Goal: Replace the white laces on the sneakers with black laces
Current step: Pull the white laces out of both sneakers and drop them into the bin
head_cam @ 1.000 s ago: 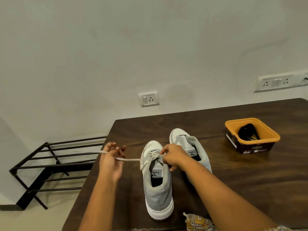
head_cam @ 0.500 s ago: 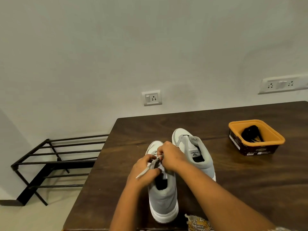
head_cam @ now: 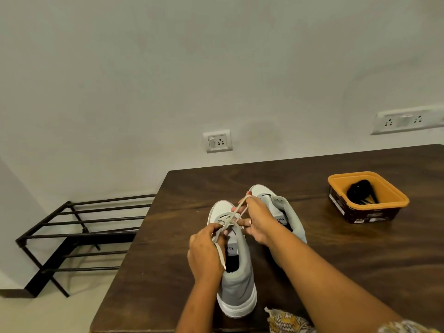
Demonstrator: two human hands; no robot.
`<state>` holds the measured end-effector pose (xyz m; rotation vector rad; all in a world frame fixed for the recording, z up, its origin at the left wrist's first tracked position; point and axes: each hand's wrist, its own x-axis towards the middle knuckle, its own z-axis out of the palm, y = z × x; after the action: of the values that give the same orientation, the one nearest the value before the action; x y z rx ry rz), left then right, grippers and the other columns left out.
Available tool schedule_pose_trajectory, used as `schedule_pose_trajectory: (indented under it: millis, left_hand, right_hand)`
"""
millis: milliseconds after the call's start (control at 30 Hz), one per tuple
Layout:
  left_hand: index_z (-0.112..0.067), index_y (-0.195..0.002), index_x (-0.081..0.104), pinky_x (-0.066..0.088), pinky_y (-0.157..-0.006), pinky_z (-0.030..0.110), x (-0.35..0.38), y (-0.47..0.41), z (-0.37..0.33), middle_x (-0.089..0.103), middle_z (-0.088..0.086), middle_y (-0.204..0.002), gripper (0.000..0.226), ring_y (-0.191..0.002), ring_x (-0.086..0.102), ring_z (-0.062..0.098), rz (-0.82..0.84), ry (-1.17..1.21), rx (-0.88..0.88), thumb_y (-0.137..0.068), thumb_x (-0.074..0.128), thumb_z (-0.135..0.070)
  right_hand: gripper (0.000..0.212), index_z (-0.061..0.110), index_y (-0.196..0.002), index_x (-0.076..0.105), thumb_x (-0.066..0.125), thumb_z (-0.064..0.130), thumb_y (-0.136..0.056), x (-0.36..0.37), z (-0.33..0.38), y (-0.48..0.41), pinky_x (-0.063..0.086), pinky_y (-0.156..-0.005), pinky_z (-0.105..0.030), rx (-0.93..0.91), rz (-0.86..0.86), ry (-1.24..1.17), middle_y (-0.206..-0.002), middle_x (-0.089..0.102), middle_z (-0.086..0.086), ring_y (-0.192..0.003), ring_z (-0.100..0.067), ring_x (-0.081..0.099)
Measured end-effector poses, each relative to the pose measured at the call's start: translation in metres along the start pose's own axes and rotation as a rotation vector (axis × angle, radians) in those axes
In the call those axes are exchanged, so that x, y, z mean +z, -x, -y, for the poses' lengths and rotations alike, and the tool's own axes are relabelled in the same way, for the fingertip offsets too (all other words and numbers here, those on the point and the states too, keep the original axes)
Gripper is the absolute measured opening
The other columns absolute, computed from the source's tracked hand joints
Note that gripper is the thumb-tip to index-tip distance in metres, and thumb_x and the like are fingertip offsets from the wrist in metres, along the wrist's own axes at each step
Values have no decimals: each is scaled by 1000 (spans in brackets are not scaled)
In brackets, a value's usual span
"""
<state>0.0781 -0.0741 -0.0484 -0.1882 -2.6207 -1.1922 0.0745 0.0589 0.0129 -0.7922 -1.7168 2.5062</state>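
Note:
Two grey-and-white sneakers stand side by side on the dark wooden table (head_cam: 360,272), toes pointing away. The left sneaker (head_cam: 236,282) still carries a white lace (head_cam: 231,218) across its upper eyelets. My left hand (head_cam: 204,253) pinches one strand beside the tongue, and the loose lace end hangs down over the shoe's opening. My right hand (head_cam: 258,221) pinches the other strand, drawn up and away over the toe. The right sneaker (head_cam: 286,212) sits behind my right hand, partly hidden, with no lace showing. Black laces (head_cam: 361,194) lie in an orange tub (head_cam: 389,205) at the right.
A black metal rack (head_cam: 79,239) stands on the floor left of the table. Wall sockets (head_cam: 217,141) are mounted behind the table. Patterned cloth (head_cam: 286,320) shows at the near table edge.
My left hand came in from the far left, where it held the lace stretched out, to the shoe's tongue. My right hand has now drawn a strand up over the toe.

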Motion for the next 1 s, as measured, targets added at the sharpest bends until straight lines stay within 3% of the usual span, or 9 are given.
schedule_pose_trajectory:
  millis: [167, 400, 467, 533, 633, 700, 767, 867, 1000]
  left_hand:
    - [-31, -108, 65, 47, -82, 33, -10, -7, -5, 64, -6, -101, 19, -103, 51, 12, 29, -65, 26, -91, 59, -31]
    - [-30, -112, 64, 46, -82, 30, -14, -10, -9, 65, -6, -104, 21, -103, 51, 12, 59, -116, 51, -92, 57, -29]
    - [-31, -111, 64, 47, -81, 31, -12, -10, -7, 66, -7, -103, 21, -102, 52, 12, 54, -139, 66, -93, 55, -29]
    - [-31, -110, 65, 47, -80, 32, -9, -11, -5, 67, -10, -103, 20, -101, 52, 12, 52, -167, 93, -93, 54, -29]
    - [-32, -107, 66, 47, -79, 33, -10, -11, -6, 67, -8, -99, 19, -100, 52, 14, 52, -154, 80, -93, 54, -29]
    - [-31, -106, 66, 47, -79, 34, -10, -10, -7, 67, -7, -97, 18, -99, 53, 15, 57, -144, 74, -93, 54, -29]
    - [-32, -103, 66, 49, -78, 36, -10, -11, -7, 67, -8, -96, 16, -95, 55, 15, 58, -129, 72, -92, 54, -31]
    - [-33, -98, 65, 52, -75, 40, -7, -12, -5, 68, -10, -93, 12, -88, 60, 14, 52, -103, 70, -91, 56, -33]
    - [-33, -97, 65, 53, -74, 39, -6, -12, -5, 67, -12, -91, 11, -87, 61, 13, 51, -84, 71, -91, 56, -32]
  right_hand:
    - [49, 20, -97, 54, 27, 60, -96, -7, 6, -1, 41, -101, -57, 46, 84, -80, -115, 63, -14, -107, -37, 59]
    - [60, 19, -104, 60, 24, 67, -92, -8, 10, -2, 32, -103, -67, 5, 66, -134, -110, 66, -13, -109, -38, 59]
    - [60, 16, -93, 62, 25, 64, -94, -6, 10, -2, 40, -99, -59, -37, 35, -149, -94, 63, -9, -99, -28, 62]
    - [59, 12, -78, 60, 26, 56, -98, -2, 12, -2, 50, -78, -34, -101, -22, -158, -71, 52, -6, -72, -16, 56]
    - [62, 6, -75, 59, 23, 48, -102, -3, 13, -4, 32, -48, -19, -180, 1, -139, -49, 43, -1, -46, -10, 35]
    - [65, 4, -84, 63, 20, 50, -102, -6, 13, -3, 36, -47, -19, -199, 81, -109, -60, 62, -6, -45, -11, 42]
    - [63, 7, -96, 66, 19, 49, -102, -7, 13, -3, 47, -63, -23, -215, 116, -96, -90, 73, -7, -60, -15, 61]
    - [45, 16, -119, 61, 24, 39, -104, -4, 14, 1, 46, -87, -33, -254, 89, -53, -121, 64, 1, -102, -19, 65]
    - [30, 19, -125, 55, 34, 17, -103, -4, 10, -1, 44, -93, -26, -455, -36, 216, -132, 57, 0, -116, -13, 57]
